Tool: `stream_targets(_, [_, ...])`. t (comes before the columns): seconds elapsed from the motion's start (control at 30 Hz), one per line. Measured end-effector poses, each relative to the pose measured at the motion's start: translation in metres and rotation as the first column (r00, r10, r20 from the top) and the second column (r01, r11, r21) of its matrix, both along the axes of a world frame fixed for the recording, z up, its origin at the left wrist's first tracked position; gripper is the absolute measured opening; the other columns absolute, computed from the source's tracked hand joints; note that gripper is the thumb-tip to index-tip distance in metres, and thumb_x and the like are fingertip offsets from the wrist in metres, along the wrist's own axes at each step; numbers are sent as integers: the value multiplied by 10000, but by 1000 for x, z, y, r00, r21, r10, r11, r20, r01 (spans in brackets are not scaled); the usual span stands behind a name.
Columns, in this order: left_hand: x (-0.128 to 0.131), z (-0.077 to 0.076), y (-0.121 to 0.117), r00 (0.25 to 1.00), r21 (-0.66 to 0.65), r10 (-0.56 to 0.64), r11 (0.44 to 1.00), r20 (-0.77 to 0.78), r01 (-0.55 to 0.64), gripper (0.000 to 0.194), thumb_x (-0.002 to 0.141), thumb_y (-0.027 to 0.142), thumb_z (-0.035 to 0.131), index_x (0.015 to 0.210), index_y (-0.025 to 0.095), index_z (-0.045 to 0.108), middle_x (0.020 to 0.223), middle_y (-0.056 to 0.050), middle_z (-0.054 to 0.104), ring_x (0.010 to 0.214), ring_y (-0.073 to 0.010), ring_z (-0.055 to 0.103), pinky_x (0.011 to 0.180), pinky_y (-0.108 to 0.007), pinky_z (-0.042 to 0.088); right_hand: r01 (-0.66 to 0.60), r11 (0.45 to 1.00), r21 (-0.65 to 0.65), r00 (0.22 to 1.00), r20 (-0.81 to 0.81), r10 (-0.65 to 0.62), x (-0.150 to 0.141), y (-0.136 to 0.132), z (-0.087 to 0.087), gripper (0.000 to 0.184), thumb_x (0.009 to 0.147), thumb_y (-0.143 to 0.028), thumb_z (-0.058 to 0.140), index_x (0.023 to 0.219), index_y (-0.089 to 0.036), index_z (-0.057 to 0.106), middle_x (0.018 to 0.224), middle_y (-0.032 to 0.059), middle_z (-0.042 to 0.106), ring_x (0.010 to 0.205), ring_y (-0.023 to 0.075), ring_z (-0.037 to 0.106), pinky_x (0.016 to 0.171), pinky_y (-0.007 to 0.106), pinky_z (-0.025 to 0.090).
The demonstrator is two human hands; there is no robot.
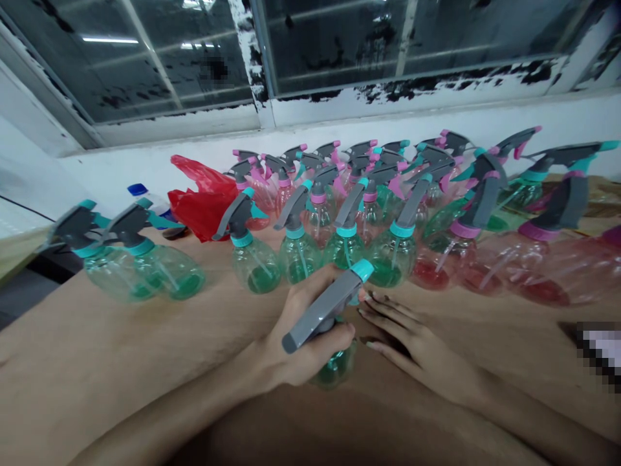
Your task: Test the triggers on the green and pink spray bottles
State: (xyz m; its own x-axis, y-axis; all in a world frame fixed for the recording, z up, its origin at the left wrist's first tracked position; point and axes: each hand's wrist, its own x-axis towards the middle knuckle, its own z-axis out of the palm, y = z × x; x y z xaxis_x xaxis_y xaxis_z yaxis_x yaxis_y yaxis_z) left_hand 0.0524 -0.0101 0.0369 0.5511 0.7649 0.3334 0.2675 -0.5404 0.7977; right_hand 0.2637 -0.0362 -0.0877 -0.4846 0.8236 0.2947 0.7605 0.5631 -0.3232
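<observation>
My left hand [310, 330] is wrapped round the neck of a green spray bottle [334, 369] near the table's front edge. Its grey trigger head [323, 309] with a turquoise nozzle points away to the upper right. The hand covers the collar and most of the trigger. Just right of the bottle, my right hand [420, 340] lies low over the table with fingers stretched towards the nozzle end, holding nothing. Directly beyond stand green spray bottles with turquoise collars, the nearest being one green bottle [344, 249] and another [392, 259].
Two green bottles [165, 272] stand at the left. Several pink spray bottles [439, 259] fill the right and back. A red plastic bag [206, 204] and a blue-capped bottle [145, 194] sit behind. A wall with windows [169, 58] bounds the wooden table [194, 343].
</observation>
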Motion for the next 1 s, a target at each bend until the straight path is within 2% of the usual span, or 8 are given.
stream_targets(0.33, [-2, -1, -2, 999, 26, 34, 999, -12, -34, 160, 618, 159, 482, 762, 217, 525, 717, -8, 537, 633, -169, 517, 599, -298, 451, -4, 1000, -8, 1000, 18, 5, 0, 0, 0, 505, 895, -373, 436, 1368, -223, 344, 1430, 32, 358, 1324, 224, 274, 1064, 461, 308])
stream_targets(0.47, [-1, -2, 2, 1000, 28, 26, 999, 14, -26, 283, 604, 124, 496, 863, 214, 567, 771, -8, 564, 660, -172, 530, 625, -303, 468, 1, 1000, 1, 999, 44, -1, 0, -1, 1, 489, 899, -386, 423, 1353, -213, 372, 1431, 34, 355, 1325, 216, 274, 1067, 457, 305])
stream_targets(0.57, [0, -3, 2, 998, 18, 13, 1000, 59, -14, 385, 618, 71, 513, 969, 215, 584, 848, -11, 594, 737, -170, 568, 705, -301, 485, 7, 1000, 10, 1000, 24, -7, 0, -1, -1, 480, 895, -381, 434, 1343, -217, 388, 1425, 34, 366, 1318, 215, 290, 1066, 457, 308])
stream_targets(0.67, [1, -6, 0, 995, -8, 5, 1000, 103, -4, 368, 661, 75, 538, 996, 215, 600, 925, -29, 602, 833, -174, 595, 775, -303, 497, 3, 1000, 7, 1000, 12, -3, 1, 0, -3, 496, 887, -384, 447, 1351, -224, 374, 1426, 30, 366, 1318, 216, 291, 1063, 457, 312])
stream_targets(0.87, [1, -5, -1, 997, -25, 24, 999, 75, -22, 376, 660, 112, 542, 1014, 219, 605, 917, -37, 618, 718, -162, 601, 680, -299, 526, 1, 1000, 2, 1000, 27, -1, 1, 0, -2, 491, 893, -380, 437, 1354, -225, 368, 1429, 28, 363, 1324, 213, 277, 1068, 457, 304])
stream_targets(1.0, [1, -2, -3, 996, -61, 20, 998, 91, -14, 407, 652, 70, 522, 1023, 217, 603, 1023, -46, 618, 816, -174, 613, 731, -301, 528, -6, 1000, 4, 1000, 16, 6, 0, 0, 0, 498, 890, -379, 443, 1359, -233, 360, 1428, 35, 364, 1320, 223, 286, 1061, 462, 315])
